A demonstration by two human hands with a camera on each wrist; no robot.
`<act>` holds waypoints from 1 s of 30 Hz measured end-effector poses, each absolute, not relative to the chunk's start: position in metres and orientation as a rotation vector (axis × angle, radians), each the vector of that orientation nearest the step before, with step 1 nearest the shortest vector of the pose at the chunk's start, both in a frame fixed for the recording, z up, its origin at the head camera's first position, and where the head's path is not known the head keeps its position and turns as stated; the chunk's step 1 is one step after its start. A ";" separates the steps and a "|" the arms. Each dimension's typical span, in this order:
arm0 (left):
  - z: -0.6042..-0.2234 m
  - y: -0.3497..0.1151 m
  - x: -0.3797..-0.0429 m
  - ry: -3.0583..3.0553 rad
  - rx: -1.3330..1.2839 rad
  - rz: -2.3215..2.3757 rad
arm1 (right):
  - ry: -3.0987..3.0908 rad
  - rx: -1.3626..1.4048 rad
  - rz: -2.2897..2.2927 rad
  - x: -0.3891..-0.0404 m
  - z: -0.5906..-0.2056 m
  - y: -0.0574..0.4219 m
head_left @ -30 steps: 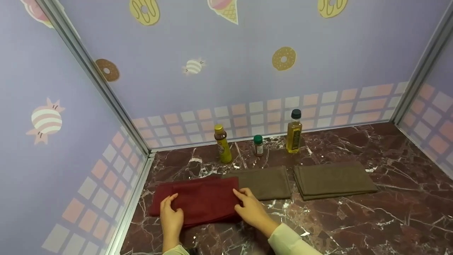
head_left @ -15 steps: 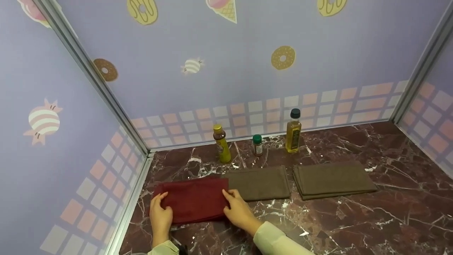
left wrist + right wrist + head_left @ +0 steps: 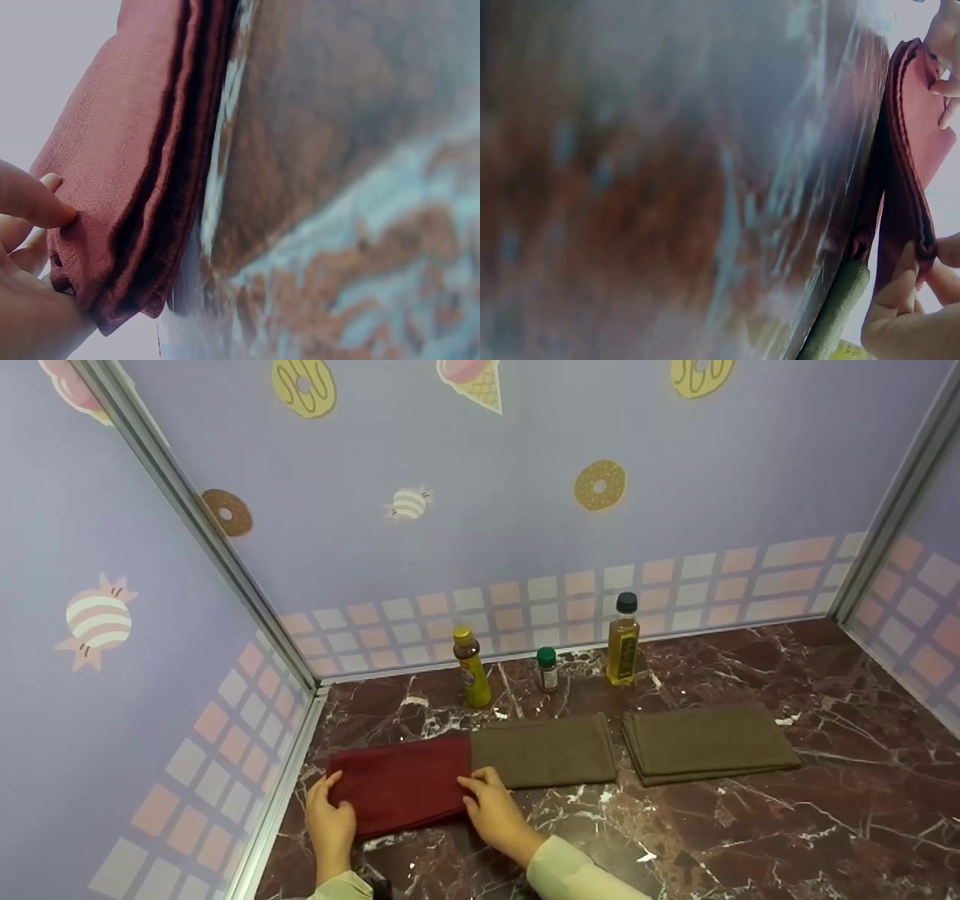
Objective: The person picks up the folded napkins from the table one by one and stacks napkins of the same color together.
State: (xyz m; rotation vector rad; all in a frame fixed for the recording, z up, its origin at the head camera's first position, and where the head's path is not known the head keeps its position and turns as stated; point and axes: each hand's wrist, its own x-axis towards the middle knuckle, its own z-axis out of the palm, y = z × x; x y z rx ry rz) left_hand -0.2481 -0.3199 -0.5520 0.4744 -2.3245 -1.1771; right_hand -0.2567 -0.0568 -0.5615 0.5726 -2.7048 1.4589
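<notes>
A folded dark red cloth [image 3: 405,780] is stretched between both hands at the left of the counter. My left hand [image 3: 330,821] pinches its left end, thumb on the near side. At the right end, my right hand [image 3: 495,814] pinches the edge between thumb and fingers. Several stacked layers of the cloth [image 3: 112,127] show in the left wrist view. The right wrist view has the cloth [image 3: 911,142] bowed and raised, with more red cloth [image 3: 865,217] below it on the counter. A folded olive cloth [image 3: 544,750] lies just right of the red one.
Another folded olive cloth [image 3: 712,742] lies farther right. Behind the cloths stand a yellow-capped bottle [image 3: 472,671], a small green-capped jar [image 3: 547,671] and an oil bottle [image 3: 622,645]. Patterned walls border the marbled counter [image 3: 750,832] at the back and sides.
Both hands have moved left with the red cloth between them. It now covers the red cloth beneath, and more of the middle olive cloth shows.
</notes>
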 end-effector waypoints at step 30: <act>-0.552 -0.323 -0.259 -2.525 0.525 -0.872 | -2.868 0.775 1.603 -0.255 -0.564 -0.062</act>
